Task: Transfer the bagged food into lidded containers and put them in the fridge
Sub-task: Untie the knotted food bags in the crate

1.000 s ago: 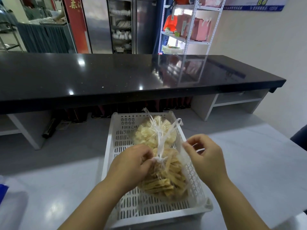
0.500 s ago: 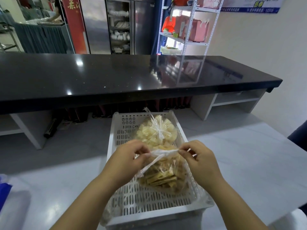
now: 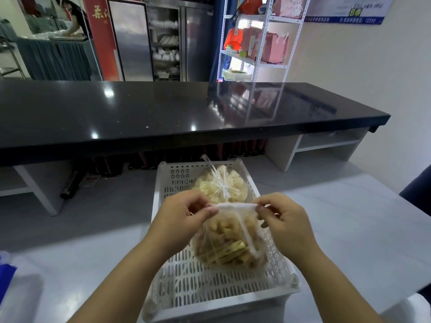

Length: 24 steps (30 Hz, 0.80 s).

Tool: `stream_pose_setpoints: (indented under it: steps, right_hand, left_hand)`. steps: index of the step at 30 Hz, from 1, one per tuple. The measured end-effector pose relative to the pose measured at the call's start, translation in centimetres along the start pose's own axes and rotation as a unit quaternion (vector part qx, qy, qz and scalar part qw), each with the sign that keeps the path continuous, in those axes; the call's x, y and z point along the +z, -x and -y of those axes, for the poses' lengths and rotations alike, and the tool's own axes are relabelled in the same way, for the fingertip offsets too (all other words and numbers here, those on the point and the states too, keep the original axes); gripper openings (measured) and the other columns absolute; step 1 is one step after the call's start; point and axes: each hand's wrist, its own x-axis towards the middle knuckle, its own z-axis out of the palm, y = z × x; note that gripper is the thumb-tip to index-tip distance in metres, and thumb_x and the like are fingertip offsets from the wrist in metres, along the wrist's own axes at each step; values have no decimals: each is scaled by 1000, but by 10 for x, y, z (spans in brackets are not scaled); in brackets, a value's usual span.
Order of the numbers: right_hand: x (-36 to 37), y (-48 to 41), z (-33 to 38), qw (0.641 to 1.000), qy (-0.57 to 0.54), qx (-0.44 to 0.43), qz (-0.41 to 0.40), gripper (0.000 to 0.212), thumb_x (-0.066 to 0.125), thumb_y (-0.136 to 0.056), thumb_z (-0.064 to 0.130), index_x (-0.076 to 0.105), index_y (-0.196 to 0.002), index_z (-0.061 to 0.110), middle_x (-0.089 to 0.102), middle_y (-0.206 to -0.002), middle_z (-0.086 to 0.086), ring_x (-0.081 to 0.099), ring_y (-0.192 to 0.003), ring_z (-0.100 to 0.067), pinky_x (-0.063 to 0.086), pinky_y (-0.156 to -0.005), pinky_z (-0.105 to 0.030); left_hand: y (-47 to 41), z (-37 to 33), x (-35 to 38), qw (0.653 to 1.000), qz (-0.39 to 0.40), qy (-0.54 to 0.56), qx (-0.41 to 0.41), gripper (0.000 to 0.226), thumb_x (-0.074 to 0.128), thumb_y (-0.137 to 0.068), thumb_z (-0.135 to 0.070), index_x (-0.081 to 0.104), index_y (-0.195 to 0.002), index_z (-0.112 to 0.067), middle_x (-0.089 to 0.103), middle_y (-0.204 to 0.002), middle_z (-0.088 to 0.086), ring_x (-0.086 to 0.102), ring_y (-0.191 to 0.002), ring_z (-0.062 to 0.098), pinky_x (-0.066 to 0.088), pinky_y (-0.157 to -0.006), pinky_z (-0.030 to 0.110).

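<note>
Pinching the twisted neck of a clear plastic bag of tan food strips [image 3: 224, 248], the left grip [image 3: 184, 215] and right grip [image 3: 284, 220] hold it stretched level between them. The bag sits mid-way along a white perforated plastic crate [image 3: 210, 283] at the pale grey counter's [image 3: 349, 229] near edge. A knotted clear bag of pale yellow pieces [image 3: 219, 185] fills the crate's far end, partly behind the fingers. Beyond runs a glossy black bar top [image 3: 163, 108]. Farther back, a red panel [image 3: 99, 15] bears Chinese characters too blurred to read, and a blue wall banner [image 3: 349, 16] shows "BO".
</note>
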Motion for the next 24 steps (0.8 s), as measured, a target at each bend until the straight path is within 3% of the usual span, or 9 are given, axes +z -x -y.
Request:
stream_pose_setpoints:
  steps: [2, 4, 7, 9, 11, 12, 17, 21, 24]
  right_hand:
    - [0, 2, 3, 991, -103, 81, -26, 30, 58, -90, -1, 68, -78, 25, 69, -77, 2, 65, -63, -13, 56, -58, -24]
    - [-1, 2, 5, 988, -116, 102, 12, 28, 58, -90, 5, 69, -83, 30, 70, -84, 6, 66, -72, -16, 55, -62, -26]
    - [-2, 3, 16, 987, -13, 72, 146, 24, 59, -81, 34, 65, -104, 39, 65, -100, 19, 59, -86, -2, 49, -72, -20]
    - [2, 2, 20, 980, 101, 16, 168, 25, 66, -80, 41, 65, -105, 37, 61, -98, 20, 55, -86, 2, 45, -72, -16]
    - [7, 1, 25, 986, 127, -23, 107, 5, 70, -82, 34, 65, -81, 35, 63, -81, 13, 55, -75, -2, 42, -65, -17]
    - [8, 1, 24, 992, 107, -17, 65, 13, 70, -83, 31, 63, -72, 31, 63, -72, 8, 55, -69, -4, 43, -62, -19]
    - [1, 0, 26, 987, -75, 102, -103, 24, 61, -91, 20, 60, -68, 13, 65, -62, -3, 62, -60, -19, 58, -57, -38]
    - [-3, 6, 28, 970, -134, 165, -121, 19, 55, -94, 14, 56, -78, 4, 65, -75, -14, 66, -61, -23, 57, -54, -34]
    - [-10, 5, 31, 923, -292, 245, -62, 15, 50, -95, 2, 53, -80, -2, 61, -83, -24, 63, -68, -29, 59, -58, -39]
  left_hand:
    - [3, -2, -1, 999, -14, 47, -13, 11, 70, -82, -21, 67, -72, -18, 59, -62, -3, 49, -52, 2, 44, -51, 17]
    - [4, -3, 2, 999, 2, 43, -22, 11, 68, -84, -21, 63, -74, -18, 55, -61, -5, 45, -51, 1, 42, -50, 17]
    - [4, -2, 8, 999, 21, 12, -33, 8, 62, -86, -19, 61, -80, -23, 54, -66, -5, 43, -52, 2, 41, -52, 19]
    - [4, -3, 12, 999, 32, -35, -22, 7, 59, -88, -20, 61, -85, -25, 58, -69, -5, 46, -55, 5, 45, -56, 24]
    - [3, -7, 12, 995, 38, -92, -1, 8, 58, -87, -22, 61, -81, -26, 58, -74, -6, 50, -61, 8, 49, -62, 28]
    - [3, -9, 11, 994, 28, -105, 5, 10, 58, -87, -21, 60, -78, -26, 58, -74, -7, 50, -62, 8, 48, -62, 29]
    - [2, -12, 1, 992, -83, -88, -31, 13, 57, -85, -21, 55, -73, -20, 57, -61, -2, 45, -50, 12, 43, -51, 34]
    - [5, -13, -1, 983, -116, -128, -57, 11, 55, -82, -21, 53, -73, -16, 58, -59, 3, 46, -50, 17, 44, -50, 36]
    - [5, -16, 0, 990, -101, -59, -86, 5, 56, -83, -17, 56, -79, -15, 56, -63, 3, 45, -53, 15, 44, -52, 35]
